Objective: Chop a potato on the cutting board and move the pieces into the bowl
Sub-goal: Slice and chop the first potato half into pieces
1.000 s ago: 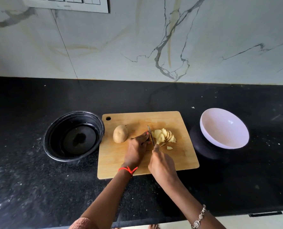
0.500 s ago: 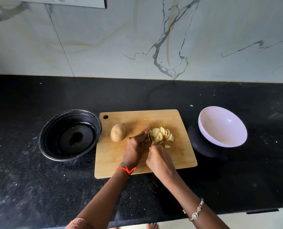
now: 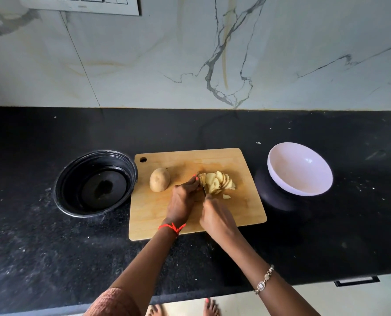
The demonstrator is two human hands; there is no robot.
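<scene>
A wooden cutting board (image 3: pixel 247 208) lies on the black counter. A whole unpeeled potato (image 3: pixel 159 183) rests on its left part. Pale potato slices (image 3: pixel 219 182) lie fanned out at the board's middle. My left hand (image 3: pixel 183 199) presses down on the remaining piece of the cut potato, which is mostly hidden under its fingers. My right hand (image 3: pixel 217 218) grips a knife (image 3: pixel 203 187) whose blade stands between my left fingertips and the slices. A white bowl (image 3: pixel 299 169) sits tilted to the right of the board, with nothing in it.
A black round bowl (image 3: pixel 96 183) sits just left of the board, touching its edge. The marble wall rises behind the counter. The counter's front edge runs below my forearms, with my feet visible on the floor.
The view has shifted slightly. Both hands stay in place at the board's middle, the knife blade still at the cut potato.
</scene>
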